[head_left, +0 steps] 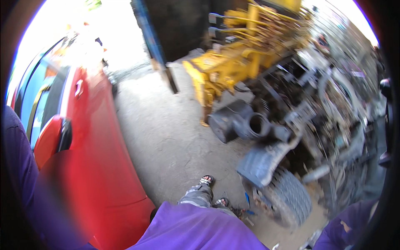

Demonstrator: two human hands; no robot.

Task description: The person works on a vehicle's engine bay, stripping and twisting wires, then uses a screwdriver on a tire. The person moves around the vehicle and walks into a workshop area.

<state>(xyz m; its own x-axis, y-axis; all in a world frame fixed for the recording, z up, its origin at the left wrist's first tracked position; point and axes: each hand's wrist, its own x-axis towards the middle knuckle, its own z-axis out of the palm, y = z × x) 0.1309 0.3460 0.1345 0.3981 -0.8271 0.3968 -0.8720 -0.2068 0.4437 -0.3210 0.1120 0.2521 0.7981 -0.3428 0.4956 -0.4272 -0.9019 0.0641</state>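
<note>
Neither of my hands shows. A purple sleeve (18, 154) runs down the left rim, smeared toward its lower end. Another stretch of purple sleeve (341, 227) is at the lower right. Beside the left sleeve stands a red car (102, 137) with a red mirror (49, 135). Nearest the right sleeve is a treaded wheel (291, 200) under a grey mudguard (258, 166). It belongs to a stripped vehicle front (316, 112) with exposed parts, much blurred by motion. A dark round-mouthed housing (231, 121) juts out from it.
Yellow machinery (246, 62) with bars and hoses stands at the far side, near a leaning blue post (148, 35). Concrete floor (150, 125) runs between car and machine. Blue-handled tools (248, 200) and small loose bits lie by the wheel, near my sandalled foot (206, 179).
</note>
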